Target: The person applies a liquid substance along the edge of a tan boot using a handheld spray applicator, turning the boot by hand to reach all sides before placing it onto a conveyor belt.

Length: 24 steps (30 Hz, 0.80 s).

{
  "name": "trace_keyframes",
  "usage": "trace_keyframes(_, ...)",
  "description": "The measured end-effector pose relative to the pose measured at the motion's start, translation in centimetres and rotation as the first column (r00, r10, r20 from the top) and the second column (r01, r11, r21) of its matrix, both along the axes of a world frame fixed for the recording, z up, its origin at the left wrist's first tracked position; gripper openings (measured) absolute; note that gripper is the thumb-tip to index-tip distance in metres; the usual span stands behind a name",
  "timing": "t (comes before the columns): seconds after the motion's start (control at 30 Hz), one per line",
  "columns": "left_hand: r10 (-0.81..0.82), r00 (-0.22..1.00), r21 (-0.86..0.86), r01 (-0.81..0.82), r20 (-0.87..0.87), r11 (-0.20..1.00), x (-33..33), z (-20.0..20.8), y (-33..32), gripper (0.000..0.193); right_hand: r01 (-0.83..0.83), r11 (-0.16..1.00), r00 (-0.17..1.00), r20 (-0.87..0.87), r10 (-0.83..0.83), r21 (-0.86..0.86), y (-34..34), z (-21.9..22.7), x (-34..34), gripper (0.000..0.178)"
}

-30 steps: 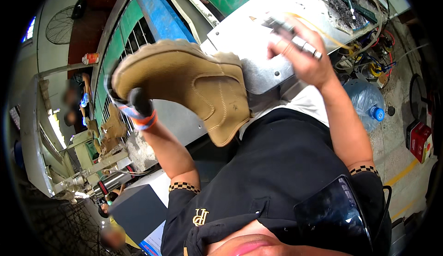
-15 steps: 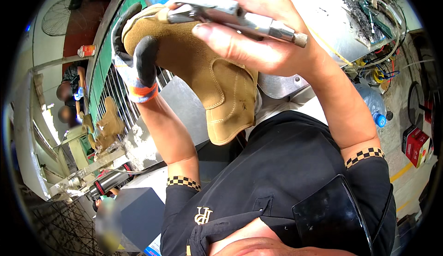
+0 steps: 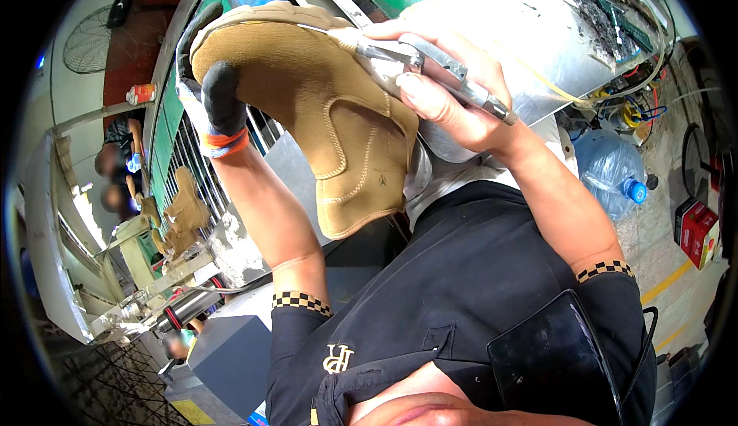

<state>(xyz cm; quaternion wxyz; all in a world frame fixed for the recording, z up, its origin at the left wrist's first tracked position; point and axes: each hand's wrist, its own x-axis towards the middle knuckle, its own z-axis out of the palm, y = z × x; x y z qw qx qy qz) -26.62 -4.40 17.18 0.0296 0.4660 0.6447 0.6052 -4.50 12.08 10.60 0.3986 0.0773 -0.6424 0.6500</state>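
Note:
A tan suede ankle boot (image 3: 307, 96) is held up in front of me on its side, its pale sole along the far edge and its shaft opening toward my body. My left hand (image 3: 214, 92), in a white glove with black-coated fingers and an orange cuff, is wrapped round the toe. My bare right hand (image 3: 453, 92) grips a silver metal hand tool (image 3: 438, 63) with a lever along its body and a knurled rear end. The tool's thin tip points left, along the seam between sole and upper near mid-foot. Its exact contact there I cannot tell.
A white worktop (image 3: 523, 26) with black debris and hand tools lies at the upper right. A large plastic bottle (image 3: 607, 169) and a red box (image 3: 696, 230) stand on the floor at right. More tan boots (image 3: 184, 207) and people are at left, by a metal rack.
My right hand and the tool have moved right and down, from the toe to mid-foot along the sole's edge. The boot and my left hand have shifted slightly left.

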Motion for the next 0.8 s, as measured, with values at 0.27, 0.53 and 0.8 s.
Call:
trace_keyframes(0.27,-0.087,0.992,-0.074,0.094,0.086,0.993,-3.2,-1.4,-1.0,0.079,-0.114,0.977,0.956,0.248,0.157,-0.179,-1.4,-4.6,2.9,0.041)
trace_keyframes(0.53,-0.161,0.920,-0.029,0.184,0.358,0.983,-5.3,-3.6,-2.0,0.079,-0.054,0.997,0.990,0.126,0.061,-0.060,-2.3,-7.2,3.5,0.039)
trace_keyframes(0.8,-0.311,0.716,0.099,0.323,0.625,0.941,-4.9,-7.2,-4.8,0.084,-0.183,0.940,0.937,0.238,0.255,-0.288,-2.6,-8.5,4.5,0.042)
